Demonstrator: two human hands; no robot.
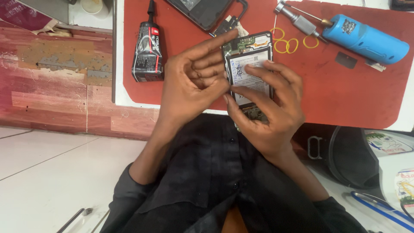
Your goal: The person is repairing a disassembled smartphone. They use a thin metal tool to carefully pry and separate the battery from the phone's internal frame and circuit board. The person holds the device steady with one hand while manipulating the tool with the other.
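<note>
My right hand [269, 110] holds an opened phone [249, 60] with its back cover off, so the battery and green circuit board show. Its thumb and fingers wrap the lower part of the phone. My left hand [192, 82] sits against the phone's left edge, index finger stretched toward the top corner, the other fingers curled with nothing in them. The phone hovers above a red work mat [345, 95], in front of my black shirt.
On the mat lie a black glue tube [148, 51], a detached dark phone screen [202, 11], several yellow rubber bands [289, 43] and a blue cylindrical tool [366, 39] with a metal nozzle. A black bag [351, 155] sits lower right. White tiled floor lies at the left.
</note>
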